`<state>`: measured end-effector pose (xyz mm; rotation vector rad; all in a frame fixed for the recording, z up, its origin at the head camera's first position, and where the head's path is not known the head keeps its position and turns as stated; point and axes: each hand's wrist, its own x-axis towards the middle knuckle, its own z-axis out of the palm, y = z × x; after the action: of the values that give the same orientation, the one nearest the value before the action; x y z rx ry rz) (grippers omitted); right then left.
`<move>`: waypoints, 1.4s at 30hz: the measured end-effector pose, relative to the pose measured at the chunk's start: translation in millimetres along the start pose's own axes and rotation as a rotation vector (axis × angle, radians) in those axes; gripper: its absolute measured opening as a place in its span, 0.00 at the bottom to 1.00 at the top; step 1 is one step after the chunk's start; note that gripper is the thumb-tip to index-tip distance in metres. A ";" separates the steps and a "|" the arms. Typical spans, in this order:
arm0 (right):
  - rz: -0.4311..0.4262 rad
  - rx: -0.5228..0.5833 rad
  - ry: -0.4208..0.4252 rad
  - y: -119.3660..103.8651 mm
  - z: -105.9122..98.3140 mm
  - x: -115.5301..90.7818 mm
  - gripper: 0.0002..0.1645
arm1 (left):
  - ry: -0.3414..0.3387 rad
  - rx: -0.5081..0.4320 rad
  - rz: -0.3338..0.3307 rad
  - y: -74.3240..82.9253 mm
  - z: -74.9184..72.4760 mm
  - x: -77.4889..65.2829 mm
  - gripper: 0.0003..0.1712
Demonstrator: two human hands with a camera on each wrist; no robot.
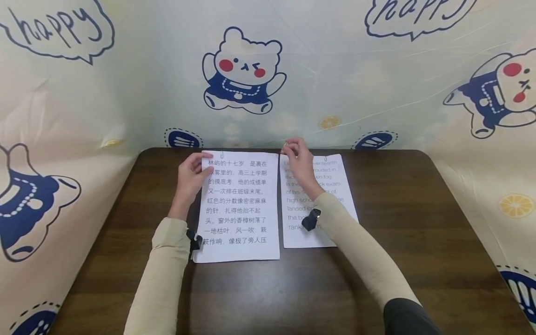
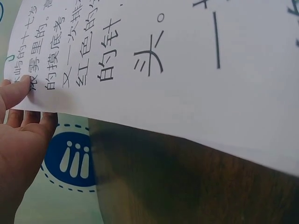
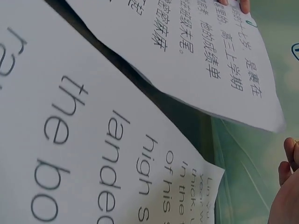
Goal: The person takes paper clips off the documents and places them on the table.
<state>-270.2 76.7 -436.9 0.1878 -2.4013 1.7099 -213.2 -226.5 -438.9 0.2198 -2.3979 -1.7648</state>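
Observation:
My left hand (image 1: 191, 176) holds the upper left edge of a printed sheet with Chinese text (image 1: 238, 209), thumb on its face and fingers behind. A green paper clip (image 3: 251, 23) sits on that sheet's top edge. My right hand (image 1: 299, 163) is over the top of the sheet with English text (image 1: 310, 237), its thumb and fingers pinched together. A small, thin yellowish thing (image 3: 295, 140) shows at these fingertips; I cannot tell its exact kind. Another clip (image 1: 325, 158) is on the English sheet's top edge, and my right forearm hides part of the text.
Both sheets are side by side at the back of a dark brown wooden table (image 1: 234, 298), a narrow gap between them. A cloth (image 1: 318, 88) printed with cartoon bears hangs behind and beside the table. Each wrist wears a small black camera (image 1: 311, 219).

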 end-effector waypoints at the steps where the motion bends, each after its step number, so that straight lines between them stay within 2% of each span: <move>1: 0.003 0.000 0.001 0.6 -1.7 0.0 0.14 | 0.000 0.000 0.000 -0.1 -0.3 -0.1 0.19; 8: 0.034 -0.019 -0.003 7.6 -16.0 -0.2 0.19 | 0.003 0.000 -0.001 0.0 -1.7 -0.6 0.19; 15: 0.066 -0.050 -0.006 15.0 -29.6 -4.1 0.17 | 0.005 0.004 0.002 1.0 -1.9 -2.8 0.19; 20: 0.053 -0.057 -0.015 20.1 -39.7 -5.5 0.18 | 0.020 0.005 0.015 -0.5 -2.5 -1.8 0.19; 24: 0.059 -0.072 -0.002 22.4 -49.6 -4.1 0.19 | 0.021 -0.007 0.025 -0.5 -2.7 -0.8 0.19; 30: 0.117 -0.093 0.015 27.5 -66.2 -0.3 0.19 | 0.024 -0.023 0.020 -0.6 -3.2 -1.9 0.19; 35: 0.163 -0.120 0.071 35.7 -84.4 2.7 0.18 | 0.009 -0.028 0.031 -1.8 -2.5 -1.4 0.19; 42: 0.143 -0.144 0.108 41.9 -105.7 6.6 0.18 | 0.028 -0.019 0.022 -1.4 -3.9 -0.4 0.19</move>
<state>-277.1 190.3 -440.3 -0.0960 -2.4968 1.5507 -212.0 -230.5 -439.0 0.2136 -2.3541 -1.7624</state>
